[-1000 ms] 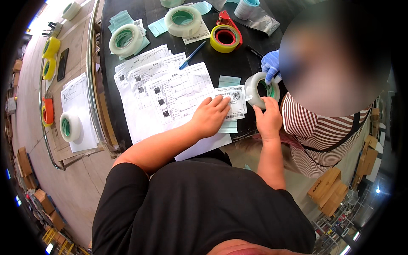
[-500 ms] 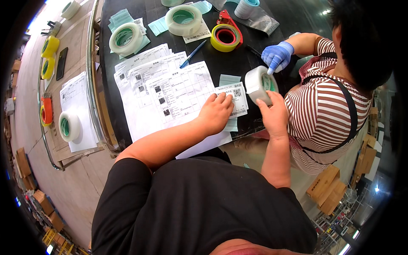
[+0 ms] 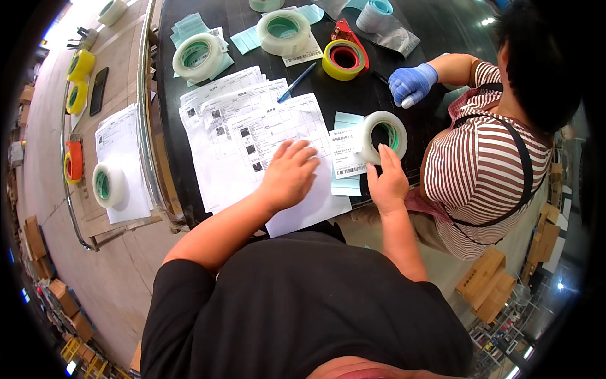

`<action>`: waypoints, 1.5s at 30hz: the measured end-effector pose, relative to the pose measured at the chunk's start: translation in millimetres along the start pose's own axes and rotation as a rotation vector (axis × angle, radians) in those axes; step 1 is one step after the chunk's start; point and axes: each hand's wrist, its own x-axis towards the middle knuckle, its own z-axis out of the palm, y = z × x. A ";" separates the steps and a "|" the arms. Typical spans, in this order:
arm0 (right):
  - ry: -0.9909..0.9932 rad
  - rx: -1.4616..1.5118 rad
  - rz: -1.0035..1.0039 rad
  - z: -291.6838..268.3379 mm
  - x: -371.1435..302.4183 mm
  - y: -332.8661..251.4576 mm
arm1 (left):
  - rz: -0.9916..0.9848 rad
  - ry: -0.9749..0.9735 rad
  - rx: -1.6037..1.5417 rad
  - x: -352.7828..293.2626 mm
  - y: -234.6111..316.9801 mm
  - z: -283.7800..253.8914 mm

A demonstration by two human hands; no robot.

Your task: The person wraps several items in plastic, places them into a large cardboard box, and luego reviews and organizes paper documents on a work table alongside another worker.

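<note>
A wide roll of clear tape (image 3: 395,120) lies flat on the black table, partly covering a white printed label (image 3: 347,148) with pale green backing under it. My right hand (image 3: 388,183) rests at the roll's near edge, its fingers stretched out over the rim and not wrapped round it. My left hand (image 3: 290,175) is open over the lower part of the top printed form (image 3: 262,123), fingers spread and nothing held. More forms fan out beneath that sheet. A blue pen (image 3: 297,82) lies across their upper edge.
Farther back are two more clear tape rolls (image 3: 196,58) (image 3: 283,33) on labels, and a red tape dispenser (image 3: 346,58) with yellow tape. A co-worker's blue-gloved hand (image 3: 412,84) rests at the right. A metal rail (image 3: 141,107) separates the left-hand cart, which holds tape rolls and a phone (image 3: 98,91).
The tape roll was tilted in my right hand and now lies flat on the label. My left hand has moved off the label, leftward onto the forms. The gloved hand has drawn back from the roll.
</note>
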 end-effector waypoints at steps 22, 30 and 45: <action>-0.528 -0.047 -0.444 56.0 0.5 -155.3 | -0.523 0.458 0.714 -85.1 -163.2 -185.4; -0.595 -0.074 -0.417 44.2 14.3 -165.5 | -0.473 0.247 0.534 -25.5 -207.3 -179.4; -0.315 0.298 -0.537 100.3 176.2 -201.2 | -0.532 0.058 0.402 19.8 -248.8 -157.7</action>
